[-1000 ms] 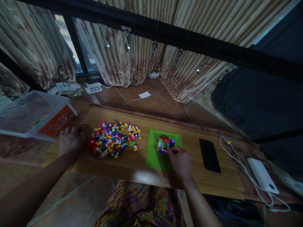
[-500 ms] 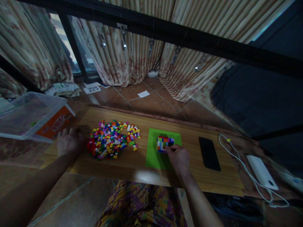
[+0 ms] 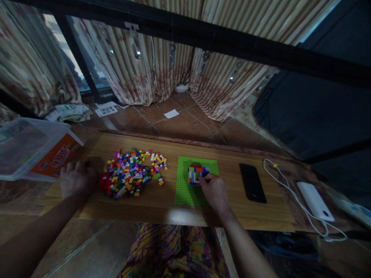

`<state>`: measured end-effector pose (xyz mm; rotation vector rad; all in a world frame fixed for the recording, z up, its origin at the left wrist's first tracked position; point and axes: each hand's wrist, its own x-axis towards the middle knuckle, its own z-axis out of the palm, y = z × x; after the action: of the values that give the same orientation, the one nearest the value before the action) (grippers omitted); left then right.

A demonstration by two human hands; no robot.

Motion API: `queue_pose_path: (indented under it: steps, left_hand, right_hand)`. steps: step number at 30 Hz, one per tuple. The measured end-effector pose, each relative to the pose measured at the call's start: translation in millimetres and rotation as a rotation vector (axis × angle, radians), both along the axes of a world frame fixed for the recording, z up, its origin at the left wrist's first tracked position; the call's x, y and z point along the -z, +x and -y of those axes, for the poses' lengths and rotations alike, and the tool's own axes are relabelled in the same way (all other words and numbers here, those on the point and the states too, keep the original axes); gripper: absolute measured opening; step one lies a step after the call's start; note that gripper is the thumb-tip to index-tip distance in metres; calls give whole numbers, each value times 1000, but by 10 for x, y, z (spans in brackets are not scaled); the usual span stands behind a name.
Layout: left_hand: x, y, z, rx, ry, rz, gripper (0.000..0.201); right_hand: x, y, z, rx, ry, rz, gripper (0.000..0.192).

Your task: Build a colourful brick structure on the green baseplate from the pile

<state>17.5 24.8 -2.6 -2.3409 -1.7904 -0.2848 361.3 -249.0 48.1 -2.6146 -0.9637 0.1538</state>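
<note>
A green baseplate (image 3: pixel 185 191) lies on the wooden table (image 3: pixel 162 208), and a small multicoloured brick block (image 3: pixel 196 173) stands on its far half. My right hand (image 3: pixel 213 190) rests on the plate with its fingertips against the block's right side. To the left spreads a pile of loose coloured bricks (image 3: pixel 130 173). My left hand (image 3: pixel 77 179) lies palm down on the table just left of that pile, fingers loosely curled, holding nothing that I can see.
A clear plastic bin (image 3: pixel 29 148) with an orange label stands at the far left. Right of the plate lie a black phone (image 3: pixel 252 182), a white cable (image 3: pixel 286 189) and a white power bank (image 3: pixel 313 200). Curtains and tiled floor are beyond the table.
The view has shifted a little, so everything sits lower and further left in the picture. Both hands stay where they were against the block and beside the pile.
</note>
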Motion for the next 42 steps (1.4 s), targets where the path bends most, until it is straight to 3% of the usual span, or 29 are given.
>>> queue_pose_path:
  steps: [7,15,19,22,27,31,36,42]
  left_hand:
    - [-18,9,2,-12,-26,-3,50]
    - [-75,36,38,-51,-61,32,52]
    - [-114,43,54,-56,-82,25,52]
    - [-106,37,46,-36,-79,18,49]
    - [-88,30,33,-29,-56,2,45]
    - [-104,37,63,-17,-28,64,42]
    - [-67,29,73,-24,-17,83,40]
    - [1,9,56,-20,9,108,38]
  right_hand:
    - [-49,33,-31,-14,-48,-32,22]
    - [-8,42,-27,-36,13,-54,21]
    - [6,39,97,-63,178,-93,35]
    - [-72,53,252,-5,350,-76,48]
    - [-231,-40,474,44,570,-167,45]
    - [-177,-438,505,-72,580,-336,39]
    - [54,-1026,439,-408,403,-460,32]
    - [178,-1129,254,-498,353,-416,28]
